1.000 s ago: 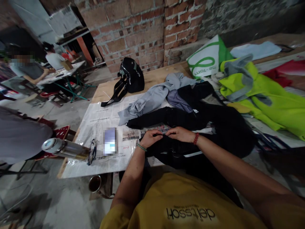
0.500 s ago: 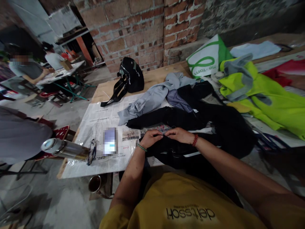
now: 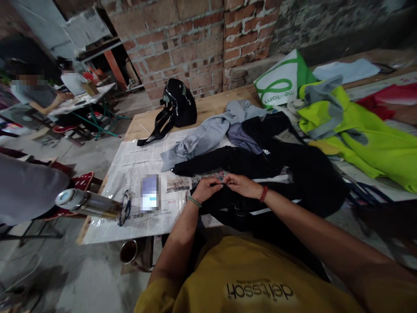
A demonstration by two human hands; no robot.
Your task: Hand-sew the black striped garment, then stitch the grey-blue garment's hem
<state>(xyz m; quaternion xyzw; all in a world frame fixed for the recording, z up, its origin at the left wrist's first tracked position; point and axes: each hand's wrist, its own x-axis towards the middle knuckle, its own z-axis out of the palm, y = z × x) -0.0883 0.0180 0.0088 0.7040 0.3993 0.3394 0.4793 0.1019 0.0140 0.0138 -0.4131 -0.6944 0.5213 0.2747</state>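
Two hands (image 3: 207, 190) (the wearer's), two bracelets (image 3: 263, 193); two bags (image 3: 185, 104), one flask (image 3: 87, 203)

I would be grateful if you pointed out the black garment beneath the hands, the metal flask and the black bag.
Black garment (image 3: 226, 204): head view, on its near fabric.
Metal flask (image 3: 96, 204): head view, mid-body.
Black bag (image 3: 184, 104): head view, on its main body.

WALLS: red brick wall (image 3: 195, 48) is rising behind; rough grey wall (image 3: 335, 30) is continuing rightward | FLOOR: grey concrete floor (image 3: 94, 278) is stretching leftward | FURNITURE: partly papered wooden table (image 3: 140, 119) is standing near the bricks; teal-legged table (image 3: 104, 90) is standing farther back; red spotted seat (image 3: 84, 180) is showing at left | LIGHT: dim, leaving corners dark
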